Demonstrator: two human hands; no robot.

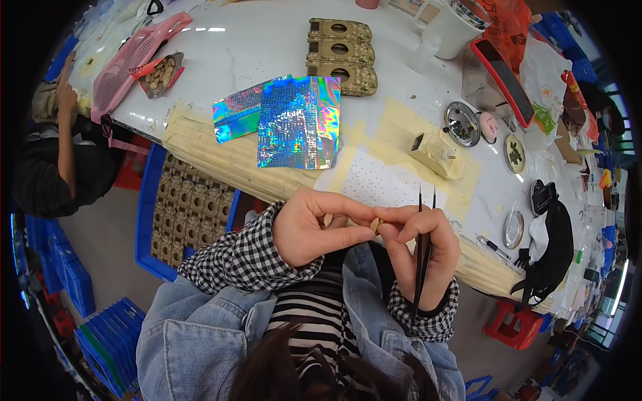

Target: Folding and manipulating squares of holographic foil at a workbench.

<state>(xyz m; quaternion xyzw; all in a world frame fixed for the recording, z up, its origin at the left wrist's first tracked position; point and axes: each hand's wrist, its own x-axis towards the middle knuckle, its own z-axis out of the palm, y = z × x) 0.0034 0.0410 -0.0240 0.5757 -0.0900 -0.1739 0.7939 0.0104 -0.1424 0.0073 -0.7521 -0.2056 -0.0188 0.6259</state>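
Both hands meet in front of the chest. The left hand [304, 230] and right hand [418, 250] pinch a small tan piece [376, 225] between their fingers. The right hand also grips black tweezers [421, 257]. Three filled boxes [340, 57] sit done on the tabletop [267, 47]; this piece is not yet placed.

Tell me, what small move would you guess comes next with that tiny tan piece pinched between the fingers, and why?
Probably swinging the black tweezers round to the small tan piece. The left hand and right hand pinch it together at the fingertips, while the tweezers lie idle in the right hand, tips pointing away towards the table.
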